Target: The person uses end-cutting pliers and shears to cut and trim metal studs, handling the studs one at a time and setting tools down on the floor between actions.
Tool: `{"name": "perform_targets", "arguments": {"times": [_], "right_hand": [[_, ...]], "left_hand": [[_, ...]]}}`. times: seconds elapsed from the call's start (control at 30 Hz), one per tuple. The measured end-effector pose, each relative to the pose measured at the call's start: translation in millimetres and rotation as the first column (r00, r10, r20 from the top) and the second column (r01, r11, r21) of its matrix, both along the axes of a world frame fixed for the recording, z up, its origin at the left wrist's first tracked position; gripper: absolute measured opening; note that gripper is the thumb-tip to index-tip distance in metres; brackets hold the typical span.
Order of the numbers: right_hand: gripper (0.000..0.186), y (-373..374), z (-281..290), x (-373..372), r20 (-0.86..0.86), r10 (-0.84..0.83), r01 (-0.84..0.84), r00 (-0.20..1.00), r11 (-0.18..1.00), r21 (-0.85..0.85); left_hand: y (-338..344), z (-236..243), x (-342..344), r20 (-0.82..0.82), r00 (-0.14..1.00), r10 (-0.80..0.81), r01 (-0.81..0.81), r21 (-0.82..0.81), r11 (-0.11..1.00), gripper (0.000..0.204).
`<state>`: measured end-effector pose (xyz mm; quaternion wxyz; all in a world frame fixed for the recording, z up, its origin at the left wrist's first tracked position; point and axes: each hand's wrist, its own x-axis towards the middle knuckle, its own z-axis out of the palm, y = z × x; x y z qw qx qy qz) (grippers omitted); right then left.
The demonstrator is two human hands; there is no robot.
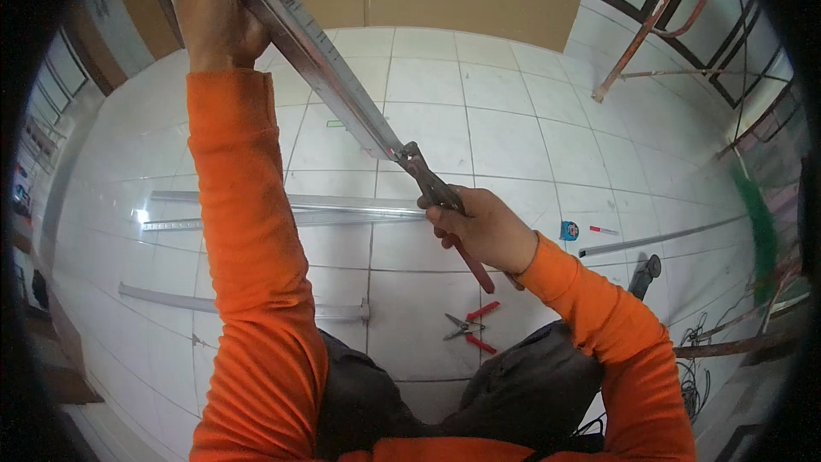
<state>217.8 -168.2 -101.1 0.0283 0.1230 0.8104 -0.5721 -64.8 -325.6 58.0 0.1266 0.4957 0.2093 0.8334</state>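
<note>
My left hand (224, 17) is raised at the upper left, its fingers wrapped round a long silvery metal channel (329, 77). The channel slants down to the right, toward the middle of the view. At its lower end, the jaws of a dark-headed plier-like tool with red handles (438, 191) meet the metal; the exact bite is too small to make out. My right hand (489, 227) is closed round this tool. On the floor between my knees lie small open snips with red handles (466, 325).
More metal channels (342, 205) lie across the tiles, with another channel (333, 311) nearer me. To the right are a blue tape measure (569, 230), a red marker (604, 229), a thin metal bar (663, 235), a dark tool (645, 277) and cables (697, 376). Rusty scaffolding (637, 38) stands far right.
</note>
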Motion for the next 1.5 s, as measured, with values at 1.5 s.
{"name": "perform_targets", "arguments": {"times": [1.5], "right_hand": [[0.034,23.1,-17.9,-3.0,-0.088,-0.129,0.128,0.988,0.992,-0.012]], "left_hand": [[-13.2,14.2,42.3,0.303,0.556,0.774,-0.814,0.010,0.581,0.039]]}}
